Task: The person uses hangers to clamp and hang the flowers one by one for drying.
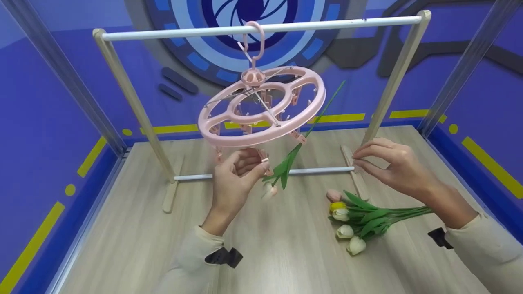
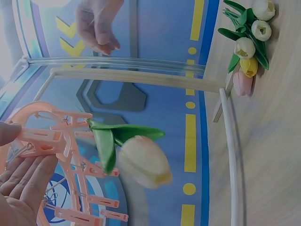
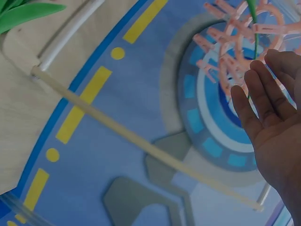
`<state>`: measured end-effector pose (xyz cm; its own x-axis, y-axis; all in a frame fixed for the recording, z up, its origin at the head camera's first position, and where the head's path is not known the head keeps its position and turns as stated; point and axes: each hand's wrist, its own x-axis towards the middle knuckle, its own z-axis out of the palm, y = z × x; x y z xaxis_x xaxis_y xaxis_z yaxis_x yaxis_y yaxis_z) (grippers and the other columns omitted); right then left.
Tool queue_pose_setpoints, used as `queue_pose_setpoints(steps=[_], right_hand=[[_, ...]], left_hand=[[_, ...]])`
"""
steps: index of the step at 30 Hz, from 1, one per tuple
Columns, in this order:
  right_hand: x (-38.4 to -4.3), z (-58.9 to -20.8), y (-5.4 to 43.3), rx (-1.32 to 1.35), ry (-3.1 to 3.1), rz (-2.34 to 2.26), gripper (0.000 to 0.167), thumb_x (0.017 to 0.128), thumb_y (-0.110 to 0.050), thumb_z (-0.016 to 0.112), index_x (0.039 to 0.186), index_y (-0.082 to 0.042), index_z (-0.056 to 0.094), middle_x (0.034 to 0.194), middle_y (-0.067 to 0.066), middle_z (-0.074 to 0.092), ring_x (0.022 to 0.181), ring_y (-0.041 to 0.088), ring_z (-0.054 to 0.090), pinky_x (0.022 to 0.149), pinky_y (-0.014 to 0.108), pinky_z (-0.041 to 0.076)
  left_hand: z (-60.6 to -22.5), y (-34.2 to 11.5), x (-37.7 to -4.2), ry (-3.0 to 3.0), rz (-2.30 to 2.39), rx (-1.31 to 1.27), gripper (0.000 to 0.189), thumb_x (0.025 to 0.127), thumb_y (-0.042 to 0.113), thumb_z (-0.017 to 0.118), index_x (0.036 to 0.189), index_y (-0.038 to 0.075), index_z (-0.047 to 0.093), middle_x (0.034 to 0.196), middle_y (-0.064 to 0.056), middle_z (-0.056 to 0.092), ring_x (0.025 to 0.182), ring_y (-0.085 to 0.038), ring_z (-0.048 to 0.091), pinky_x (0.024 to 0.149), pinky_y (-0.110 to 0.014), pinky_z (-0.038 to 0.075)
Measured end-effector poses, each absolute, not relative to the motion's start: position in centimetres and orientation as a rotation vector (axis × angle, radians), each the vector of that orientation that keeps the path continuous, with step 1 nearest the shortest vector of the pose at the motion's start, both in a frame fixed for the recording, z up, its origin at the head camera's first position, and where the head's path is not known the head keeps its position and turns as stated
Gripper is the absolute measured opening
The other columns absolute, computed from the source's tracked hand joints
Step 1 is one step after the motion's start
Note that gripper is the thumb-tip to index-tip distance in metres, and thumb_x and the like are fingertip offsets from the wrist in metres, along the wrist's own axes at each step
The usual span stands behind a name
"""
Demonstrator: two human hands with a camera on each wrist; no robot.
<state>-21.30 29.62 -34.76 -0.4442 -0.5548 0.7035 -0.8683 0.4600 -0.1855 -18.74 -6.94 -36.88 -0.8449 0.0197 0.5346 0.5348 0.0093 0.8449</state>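
Observation:
A round pink clip hanger (image 1: 261, 136) hangs by its hook from a white rod, tilted, with several clips below its rings. My left hand (image 1: 235, 175) pinches one pink clip (image 2: 40, 141) between thumb and fingers at the hanger's near side. Just right of it, a pale tulip (image 2: 146, 162) hangs bloom down; its stem runs up past another clip (image 1: 299, 138) at the ring's edge. My right hand (image 1: 392, 165) is raised near the stand's right post, fingers loosely extended, holding nothing.
The wooden stand (image 1: 135, 102) has a white top rod (image 1: 184, 32) and a lower rod (image 1: 318, 170). A bunch of tulips (image 1: 355, 220), white, yellow and pink, lies on the wood-grain table (image 1: 286, 253) below my right hand. Blue patterned panels (image 1: 53, 102) enclose the sides and back.

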Motion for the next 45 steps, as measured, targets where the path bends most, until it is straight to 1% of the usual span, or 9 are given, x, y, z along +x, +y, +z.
queue_pose_setpoints(steps=[3, 4, 7, 15, 28, 32, 35, 42, 45], right_hand=[[-21.5, -35.4, 30.9, 1.133, -2.195, 0.674, 0.011, 0.100, -0.020, 0.078, 0.104, -0.009, 0.080, 0.100, 0.003, 0.076, 0.091, 0.021, 0.072, 0.094, 0.008, 0.048], [-21.5, -35.6, 31.3, 1.116, -2.210, 0.664, 0.009, 0.096, -0.010, 0.082, 0.104, -0.009, 0.080, 0.100, 0.003, 0.076, 0.091, 0.020, 0.072, 0.093, 0.007, 0.048], [-21.5, -36.2, 32.2, 1.061, -2.248, 0.660, 0.037, 0.076, 0.014, 0.088, 0.104, -0.010, 0.079, 0.099, 0.001, 0.077, 0.089, 0.018, 0.073, 0.089, 0.007, 0.049], [-21.3, -38.1, 34.5, 0.903, -2.364, 0.676, 0.033, 0.080, 0.012, 0.087, 0.101, -0.013, 0.079, 0.098, -0.006, 0.075, 0.089, 0.012, 0.072, 0.085, 0.006, 0.049], [-21.1, -41.7, 37.7, 0.760, -2.533, 0.661, 0.027, 0.087, 0.004, 0.084, 0.106, -0.014, 0.080, 0.100, -0.006, 0.074, 0.090, 0.010, 0.069, 0.080, 0.009, 0.049], [-21.2, -42.7, 38.6, 0.746, -2.561, 0.663, 0.026, 0.086, 0.004, 0.084, 0.105, -0.013, 0.080, 0.097, -0.006, 0.074, 0.087, 0.009, 0.069, 0.079, 0.010, 0.051], [-21.2, -43.5, 39.3, 0.747, -2.579, 0.652, 0.026, 0.085, 0.005, 0.085, 0.104, -0.013, 0.080, 0.096, -0.004, 0.075, 0.085, 0.011, 0.070, 0.077, 0.014, 0.054], [-20.7, -45.2, 40.8, 0.716, -2.682, 0.643, 0.023, 0.087, 0.001, 0.085, 0.102, -0.014, 0.080, 0.097, -0.004, 0.075, 0.087, 0.015, 0.071, 0.075, 0.042, 0.064], [-20.5, -45.9, 41.3, 0.708, -2.712, 0.658, 0.022, 0.087, 0.000, 0.085, 0.101, -0.015, 0.080, 0.097, -0.006, 0.075, 0.088, 0.012, 0.071, 0.077, 0.045, 0.064]], left_hand=[[-36.9, -6.9, -18.7, -1.930, -1.894, -0.555, 0.028, 0.093, 0.004, 0.083, 0.116, -0.006, 0.070, 0.107, -0.012, 0.077, 0.100, -0.024, 0.077, 0.091, -0.037, 0.062], [-36.9, -6.9, -18.7, -1.934, -1.889, -0.552, 0.027, 0.093, 0.004, 0.083, 0.115, -0.006, 0.071, 0.107, -0.011, 0.078, 0.100, -0.024, 0.077, 0.091, -0.036, 0.062], [-36.9, -6.9, -18.7, -1.941, -1.870, -0.555, 0.025, 0.094, 0.005, 0.082, 0.115, -0.004, 0.071, 0.106, -0.009, 0.078, 0.100, -0.022, 0.077, 0.090, -0.036, 0.063], [-37.0, -6.9, -18.8, -1.971, -1.818, -0.566, 0.022, 0.097, 0.010, 0.079, 0.115, -0.002, 0.072, 0.107, -0.006, 0.079, 0.100, -0.018, 0.077, 0.087, -0.037, 0.064], [-37.3, -7.0, -19.0, -1.951, -1.784, -0.613, 0.016, 0.100, 0.008, 0.075, 0.113, -0.002, 0.072, 0.105, -0.005, 0.079, 0.097, -0.019, 0.076, 0.090, -0.039, 0.063], [-37.4, -7.0, -19.0, -1.954, -1.775, -0.612, 0.016, 0.100, 0.007, 0.075, 0.114, -0.002, 0.072, 0.105, -0.005, 0.078, 0.097, -0.019, 0.076, 0.091, -0.039, 0.063], [-37.4, -7.0, -19.0, -1.948, -1.771, -0.620, 0.016, 0.100, 0.006, 0.074, 0.114, -0.002, 0.071, 0.105, -0.005, 0.078, 0.098, -0.019, 0.076, 0.092, -0.039, 0.063], [-37.4, -7.0, -19.0, -1.940, -1.751, -0.649, 0.018, 0.100, 0.005, 0.075, 0.116, -0.003, 0.071, 0.106, -0.006, 0.077, 0.099, -0.020, 0.076, 0.093, -0.039, 0.062], [-37.4, -7.0, -19.0, -1.946, -1.756, -0.643, 0.019, 0.100, 0.006, 0.075, 0.116, -0.003, 0.071, 0.107, -0.006, 0.077, 0.099, -0.020, 0.075, 0.092, -0.039, 0.062]])
